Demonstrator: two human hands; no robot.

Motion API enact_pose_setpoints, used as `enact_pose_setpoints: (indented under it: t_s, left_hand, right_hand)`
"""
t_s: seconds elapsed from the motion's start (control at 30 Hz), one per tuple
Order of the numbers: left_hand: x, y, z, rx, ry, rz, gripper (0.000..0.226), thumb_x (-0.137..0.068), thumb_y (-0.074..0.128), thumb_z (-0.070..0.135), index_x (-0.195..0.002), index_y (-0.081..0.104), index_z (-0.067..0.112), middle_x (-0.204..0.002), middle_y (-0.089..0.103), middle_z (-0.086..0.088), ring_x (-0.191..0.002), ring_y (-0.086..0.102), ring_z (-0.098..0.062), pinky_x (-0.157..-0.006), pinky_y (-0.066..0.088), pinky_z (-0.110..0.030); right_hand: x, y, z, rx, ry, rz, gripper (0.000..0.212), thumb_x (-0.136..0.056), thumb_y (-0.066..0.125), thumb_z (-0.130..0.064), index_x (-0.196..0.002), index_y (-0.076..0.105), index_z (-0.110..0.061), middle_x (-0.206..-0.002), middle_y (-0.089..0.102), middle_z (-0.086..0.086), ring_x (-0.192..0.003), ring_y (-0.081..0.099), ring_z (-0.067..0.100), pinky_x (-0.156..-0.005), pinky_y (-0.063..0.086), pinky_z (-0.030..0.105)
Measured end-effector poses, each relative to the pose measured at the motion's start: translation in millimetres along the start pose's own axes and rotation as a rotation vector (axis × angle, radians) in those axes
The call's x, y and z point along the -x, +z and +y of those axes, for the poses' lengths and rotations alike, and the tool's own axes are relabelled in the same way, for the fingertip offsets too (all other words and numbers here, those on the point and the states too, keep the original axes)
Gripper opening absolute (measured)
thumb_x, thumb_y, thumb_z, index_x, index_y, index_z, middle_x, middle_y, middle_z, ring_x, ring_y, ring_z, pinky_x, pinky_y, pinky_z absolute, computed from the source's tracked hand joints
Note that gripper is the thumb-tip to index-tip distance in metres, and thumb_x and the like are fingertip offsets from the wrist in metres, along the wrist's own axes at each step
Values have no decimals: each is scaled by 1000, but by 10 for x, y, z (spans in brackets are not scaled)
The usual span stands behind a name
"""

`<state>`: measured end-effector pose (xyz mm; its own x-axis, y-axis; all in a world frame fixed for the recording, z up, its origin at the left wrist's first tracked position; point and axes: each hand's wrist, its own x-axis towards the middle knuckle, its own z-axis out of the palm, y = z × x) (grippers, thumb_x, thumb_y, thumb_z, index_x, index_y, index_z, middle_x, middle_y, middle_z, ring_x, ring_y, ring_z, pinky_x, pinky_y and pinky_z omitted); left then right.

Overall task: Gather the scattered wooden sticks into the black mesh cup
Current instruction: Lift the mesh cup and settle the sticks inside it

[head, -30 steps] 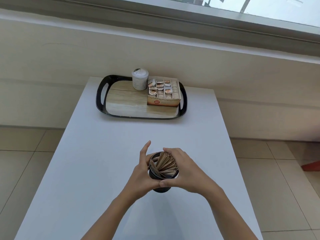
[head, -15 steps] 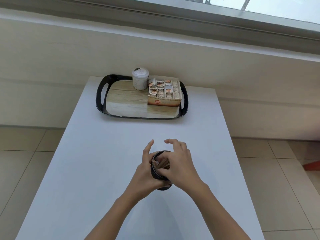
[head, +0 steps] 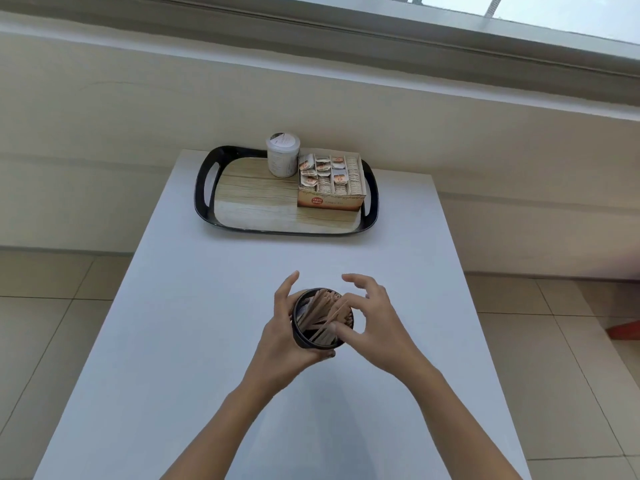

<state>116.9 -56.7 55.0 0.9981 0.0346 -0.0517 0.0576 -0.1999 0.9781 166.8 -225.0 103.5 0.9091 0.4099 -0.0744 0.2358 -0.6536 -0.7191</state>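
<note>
The black mesh cup (head: pixel 304 337) stands on the white table (head: pixel 207 341), tilted a little toward me, with a bundle of flat wooden sticks (head: pixel 323 311) fanned inside it. My left hand (head: pixel 282 336) wraps around the cup's left side and bottom. At the cup's right rim hovers my right hand (head: pixel 375 322), fingers spread, its thumb and forefinger touching the stick tips. I see no loose sticks on the table.
A black-rimmed tray (head: pixel 204 188) with a wood-look base lies at the table's far end. On it stand a white lidded jar (head: pixel 282 155) and a cardboard box of sachets (head: pixel 330 187). Tiled floor lies on both sides; a wall and window sill stand beyond.
My right hand lifted off the top of the cup and opened, uncovering the sticks. My left hand stays around the cup.
</note>
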Motion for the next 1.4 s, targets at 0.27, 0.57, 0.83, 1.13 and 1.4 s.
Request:
enact_pose_setpoints:
  t_s: [0.27,0.57,0.83,1.13,1.4]
  left_hand:
    - [-4,8,42,-20,64,49,114,-61,88,12,-143,17,44,-126,54,26,-115,57,1,-86,45,-7]
    - [24,36,65,-54,73,39,116,-61,88,13,-143,13,48,-126,51,29,-109,60,2,-81,50,-11]
    - [155,75,90,-5,87,142,110,-67,82,27,-147,8,39,-129,49,32,-112,58,4,-84,45,-6]
    - [216,68,-6,-18,42,127,117,-62,87,44,-148,8,43,-155,18,26,-140,26,6,-102,32,-6]
    - [267,-114,-157,933,-408,-16,80,-69,45,-17,-140,45,18,-136,58,-8,-120,59,-30,-99,47,-50]
  right_hand:
    - [65,11,-62,-7,-85,119,25,-81,70,-14,-100,63,-29,-132,44,-16,-129,37,-2,-102,30,15]
    - [-30,56,-223,468,-391,139,20,-85,67,-21,-105,68,-18,-134,53,2,-126,46,21,-105,38,38]
    - [86,240,-83,-131,36,-76,111,-61,78,-59,-148,16,-31,-139,28,-22,-125,25,-21,-91,25,-7]
    - [202,265,-88,-246,104,166,91,-57,85,-43,-134,39,-30,-123,47,-22,-114,46,-12,-85,36,-2]
    - [415,355,-182,-332,31,308,86,-56,88,-39,-127,41,-30,-123,50,-15,-118,52,5,-88,44,8]
